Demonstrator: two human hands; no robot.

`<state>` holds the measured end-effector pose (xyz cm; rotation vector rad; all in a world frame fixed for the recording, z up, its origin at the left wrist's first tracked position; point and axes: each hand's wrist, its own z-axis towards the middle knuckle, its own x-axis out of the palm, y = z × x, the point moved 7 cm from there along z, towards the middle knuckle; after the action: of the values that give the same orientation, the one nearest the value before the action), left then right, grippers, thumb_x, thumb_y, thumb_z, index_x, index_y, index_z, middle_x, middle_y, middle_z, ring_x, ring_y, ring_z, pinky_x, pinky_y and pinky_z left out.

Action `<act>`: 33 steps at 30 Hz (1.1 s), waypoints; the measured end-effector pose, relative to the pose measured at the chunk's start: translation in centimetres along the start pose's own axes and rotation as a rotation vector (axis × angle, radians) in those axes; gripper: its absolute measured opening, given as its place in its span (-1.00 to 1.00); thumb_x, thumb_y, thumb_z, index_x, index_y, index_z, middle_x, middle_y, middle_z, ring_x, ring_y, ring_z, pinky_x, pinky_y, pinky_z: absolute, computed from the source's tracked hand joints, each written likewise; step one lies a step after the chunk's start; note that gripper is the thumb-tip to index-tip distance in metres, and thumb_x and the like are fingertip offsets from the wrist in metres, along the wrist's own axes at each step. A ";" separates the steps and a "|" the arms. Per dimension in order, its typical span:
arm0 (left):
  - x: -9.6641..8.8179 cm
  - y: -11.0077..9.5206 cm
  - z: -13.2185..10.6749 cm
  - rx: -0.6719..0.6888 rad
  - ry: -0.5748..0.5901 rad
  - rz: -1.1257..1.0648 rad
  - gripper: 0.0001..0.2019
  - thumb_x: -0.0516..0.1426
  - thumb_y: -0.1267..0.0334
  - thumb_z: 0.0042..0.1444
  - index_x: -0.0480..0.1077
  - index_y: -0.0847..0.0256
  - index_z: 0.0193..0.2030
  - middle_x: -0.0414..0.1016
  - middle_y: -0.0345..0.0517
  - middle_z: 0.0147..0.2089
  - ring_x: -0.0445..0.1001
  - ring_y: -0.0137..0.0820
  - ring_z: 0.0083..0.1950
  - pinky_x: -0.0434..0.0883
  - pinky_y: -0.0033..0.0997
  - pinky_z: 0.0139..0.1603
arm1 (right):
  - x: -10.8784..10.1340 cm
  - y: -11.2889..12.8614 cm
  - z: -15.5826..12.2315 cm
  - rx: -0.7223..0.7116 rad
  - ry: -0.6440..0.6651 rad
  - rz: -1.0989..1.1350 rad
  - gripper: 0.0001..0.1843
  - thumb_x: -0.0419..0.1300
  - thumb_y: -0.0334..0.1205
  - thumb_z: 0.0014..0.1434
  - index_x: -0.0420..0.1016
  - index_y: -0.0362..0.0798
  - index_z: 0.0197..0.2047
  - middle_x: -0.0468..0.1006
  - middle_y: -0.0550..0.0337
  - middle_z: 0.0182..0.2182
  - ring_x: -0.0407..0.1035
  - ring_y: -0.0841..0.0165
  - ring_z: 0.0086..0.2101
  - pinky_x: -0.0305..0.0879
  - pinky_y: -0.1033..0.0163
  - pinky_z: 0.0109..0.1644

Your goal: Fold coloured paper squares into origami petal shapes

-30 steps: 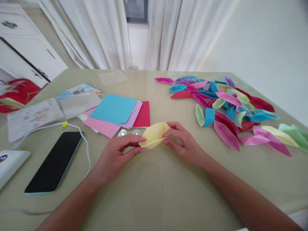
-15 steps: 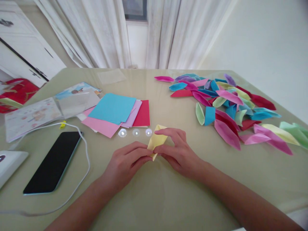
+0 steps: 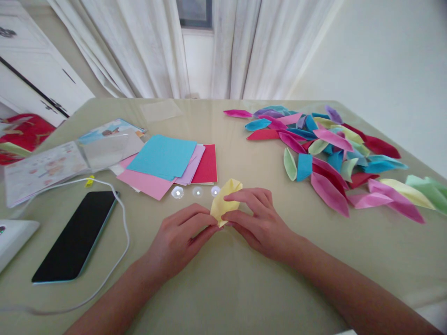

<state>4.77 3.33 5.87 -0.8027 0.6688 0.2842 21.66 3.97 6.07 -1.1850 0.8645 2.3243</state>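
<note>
A pale yellow folded paper (image 3: 224, 197) stands on edge near the middle of the olive table (image 3: 223, 279). My left hand (image 3: 181, 237) pinches its lower left end with thumb and fingertips. My right hand (image 3: 254, 221) is closed on its right side, fingers laid over the fold. The two hands nearly touch at the paper's lower tip. Just behind them lies a stack of square paper sheets (image 3: 167, 163) in blue, pink, lilac and red.
A heap of folded paper pieces (image 3: 331, 158) in many colours covers the right of the table. A black phone (image 3: 75, 237) with a white cable (image 3: 118, 218) lies at the left, beside a white device (image 3: 14, 235). Printed leaflets (image 3: 45, 167) lie behind it. Curtains hang beyond the far edge.
The yellow paper went from spread flat between my hands to folded narrow and upright. Both hands drew together and slightly nearer me.
</note>
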 end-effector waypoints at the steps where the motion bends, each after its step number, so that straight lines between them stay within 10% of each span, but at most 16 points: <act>1: -0.1 0.1 0.1 -0.011 -0.005 -0.010 -0.96 0.23 0.36 0.34 0.51 0.14 -0.14 0.61 -0.16 -0.20 0.61 -0.44 -0.21 0.53 -0.50 -0.16 | 0.0 -0.1 0.0 0.001 0.002 0.004 -0.86 0.20 -0.28 0.43 0.61 0.06 -0.08 0.59 0.07 0.10 0.39 0.17 0.10 0.18 0.01 0.15; 33: 0.3 0.6 -0.4 -0.093 -0.003 -0.135 -0.74 0.30 0.32 0.29 0.41 0.08 0.07 0.60 -0.24 -0.14 0.61 -0.48 -0.17 0.52 -0.54 -0.08 | -0.1 0.1 -0.2 -0.062 -0.057 -0.043 -0.77 0.11 -0.36 0.48 0.59 -0.01 0.00 0.63 0.09 -0.14 0.45 0.31 -0.19 0.31 0.17 -0.10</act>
<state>4.57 3.42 5.17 -0.9317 0.5989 0.1954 21.75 3.78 6.07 -1.1453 0.7457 2.3536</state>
